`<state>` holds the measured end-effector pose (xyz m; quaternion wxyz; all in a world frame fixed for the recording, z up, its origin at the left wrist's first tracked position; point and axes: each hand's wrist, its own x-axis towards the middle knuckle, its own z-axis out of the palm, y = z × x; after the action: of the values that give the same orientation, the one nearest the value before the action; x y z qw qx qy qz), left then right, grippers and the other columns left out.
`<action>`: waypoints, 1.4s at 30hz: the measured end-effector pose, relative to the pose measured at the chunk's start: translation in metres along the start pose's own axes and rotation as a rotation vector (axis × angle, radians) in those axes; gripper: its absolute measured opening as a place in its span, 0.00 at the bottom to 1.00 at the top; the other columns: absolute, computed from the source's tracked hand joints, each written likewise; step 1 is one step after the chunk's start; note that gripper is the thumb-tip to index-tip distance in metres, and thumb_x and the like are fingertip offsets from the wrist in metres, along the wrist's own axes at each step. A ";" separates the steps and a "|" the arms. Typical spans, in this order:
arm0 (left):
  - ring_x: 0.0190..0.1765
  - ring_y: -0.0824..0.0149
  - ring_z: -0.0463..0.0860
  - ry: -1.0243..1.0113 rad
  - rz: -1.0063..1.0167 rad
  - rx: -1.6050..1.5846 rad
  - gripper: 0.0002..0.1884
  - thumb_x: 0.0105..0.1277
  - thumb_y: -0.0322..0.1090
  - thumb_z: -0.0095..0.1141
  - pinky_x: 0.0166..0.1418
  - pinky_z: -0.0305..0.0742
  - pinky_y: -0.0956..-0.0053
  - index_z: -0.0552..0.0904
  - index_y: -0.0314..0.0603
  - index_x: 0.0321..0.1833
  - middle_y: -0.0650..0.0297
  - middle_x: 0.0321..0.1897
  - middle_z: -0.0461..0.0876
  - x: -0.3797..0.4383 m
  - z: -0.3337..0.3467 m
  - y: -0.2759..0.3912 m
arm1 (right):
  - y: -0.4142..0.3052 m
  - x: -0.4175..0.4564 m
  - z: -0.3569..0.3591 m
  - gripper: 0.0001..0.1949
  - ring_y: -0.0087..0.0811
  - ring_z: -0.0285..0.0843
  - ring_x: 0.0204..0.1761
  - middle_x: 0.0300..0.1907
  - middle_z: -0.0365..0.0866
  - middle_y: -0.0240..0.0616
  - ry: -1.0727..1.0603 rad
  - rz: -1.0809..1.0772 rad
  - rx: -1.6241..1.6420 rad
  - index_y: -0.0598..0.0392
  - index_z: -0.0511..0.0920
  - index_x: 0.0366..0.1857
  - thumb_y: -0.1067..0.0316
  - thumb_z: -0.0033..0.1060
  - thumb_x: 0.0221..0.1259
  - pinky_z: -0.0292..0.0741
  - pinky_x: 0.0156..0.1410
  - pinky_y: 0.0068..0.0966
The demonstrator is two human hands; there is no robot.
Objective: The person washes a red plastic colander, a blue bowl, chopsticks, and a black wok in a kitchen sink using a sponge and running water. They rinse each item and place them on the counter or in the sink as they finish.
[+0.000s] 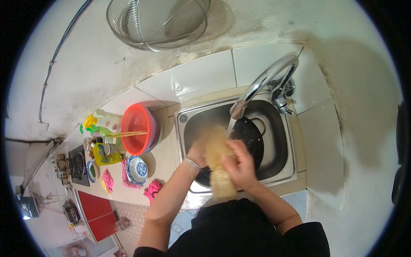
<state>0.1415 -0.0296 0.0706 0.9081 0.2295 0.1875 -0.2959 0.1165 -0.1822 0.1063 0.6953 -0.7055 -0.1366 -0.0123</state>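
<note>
A long tan loofah scrubber (221,180), blurred by motion, is held over the steel sink (183,151) with its near end close to my body. My right hand (239,165) grips it from the right. From the left, my left hand (197,153), below a silver bracelet, holds its upper part; the fingers are hidden behind it. Beneath my hands, a black pan (255,136) with a metal loop handle (261,125) lies in the basin. Water runs from the chrome faucet (239,109) beside the loofah's upper end.
Left of the sink stand stacked basins, the top one red (136,141), with chopsticks (131,134) across the rim. Blue-and-white bowls (137,170), pink cloths (153,189), a yellow detergent pouch (106,155) and a gas stove (78,165) follow along the counter. A wire basket (154,41) hangs above.
</note>
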 end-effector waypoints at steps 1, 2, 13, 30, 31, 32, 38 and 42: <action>0.43 0.66 0.76 -0.213 0.094 -0.057 0.13 0.65 0.39 0.40 0.45 0.73 0.73 0.71 0.42 0.47 0.63 0.41 0.76 0.005 0.000 -0.005 | -0.002 0.003 0.010 0.16 0.36 0.70 0.43 0.39 0.70 0.44 0.026 -0.066 -0.020 0.64 0.69 0.45 0.75 0.48 0.48 0.66 0.50 0.24; 0.41 0.67 0.76 -0.014 0.097 -0.032 0.12 0.65 0.40 0.40 0.44 0.73 0.73 0.71 0.44 0.45 0.64 0.39 0.76 0.009 0.003 -0.007 | 0.015 0.007 0.012 0.16 0.40 0.70 0.43 0.39 0.70 0.46 0.080 -0.033 -0.043 0.63 0.69 0.44 0.75 0.47 0.48 0.66 0.49 0.27; 0.47 0.55 0.74 0.414 -0.053 0.112 0.24 0.63 0.52 0.40 0.54 0.67 0.63 0.73 0.32 0.41 0.51 0.41 0.75 0.028 0.010 -0.007 | 0.060 -0.004 -0.016 0.16 0.41 0.70 0.44 0.40 0.70 0.48 0.157 0.191 0.044 0.62 0.70 0.43 0.72 0.49 0.48 0.66 0.50 0.28; 0.29 0.69 0.72 0.303 -0.350 -0.584 0.15 0.64 0.29 0.37 0.27 0.72 0.85 0.59 0.27 0.51 0.50 0.43 0.68 -0.073 -0.093 -0.028 | 0.153 -0.038 0.040 0.12 0.41 0.71 0.46 0.38 0.73 0.44 -0.173 0.226 -0.232 0.59 0.72 0.40 0.68 0.48 0.52 0.68 0.49 0.30; 0.25 0.73 0.71 0.239 -0.378 -0.604 0.14 0.64 0.29 0.37 0.23 0.70 0.88 0.59 0.28 0.50 0.52 0.40 0.69 -0.075 -0.105 -0.033 | 0.153 -0.041 0.053 0.11 0.40 0.71 0.45 0.38 0.73 0.43 -0.255 0.197 -0.216 0.60 0.71 0.39 0.66 0.46 0.54 0.68 0.48 0.29; 0.21 0.77 0.65 0.273 -0.397 -0.673 0.12 0.65 0.30 0.37 0.18 0.63 0.89 0.61 0.29 0.47 0.57 0.32 0.67 -0.077 -0.111 -0.036 | 0.167 -0.042 0.055 0.12 0.40 0.71 0.45 0.38 0.73 0.43 -0.229 0.294 -0.204 0.60 0.71 0.38 0.65 0.45 0.55 0.68 0.48 0.29; 0.19 0.77 0.64 0.207 -0.363 -0.775 0.11 0.66 0.31 0.37 0.15 0.61 0.88 0.60 0.30 0.46 0.58 0.31 0.66 -0.112 -0.134 -0.048 | 0.283 -0.035 0.011 0.14 0.38 0.71 0.43 0.39 0.74 0.44 -0.361 0.582 -0.585 0.59 0.71 0.42 0.62 0.43 0.58 0.68 0.47 0.31; 0.18 0.77 0.63 0.281 -0.301 -0.808 0.15 0.65 0.31 0.36 0.13 0.61 0.88 0.56 0.32 0.52 0.57 0.33 0.65 -0.125 -0.141 -0.054 | 0.269 -0.018 0.004 0.14 0.47 0.69 0.47 0.40 0.74 0.48 -0.240 0.432 -0.693 0.61 0.70 0.44 0.69 0.49 0.54 0.67 0.51 0.37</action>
<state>-0.0156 0.0624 -0.0023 0.8374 -0.1352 0.4408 -0.2936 0.1549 -0.1805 -0.1608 0.3828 -0.9064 -0.0533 0.1707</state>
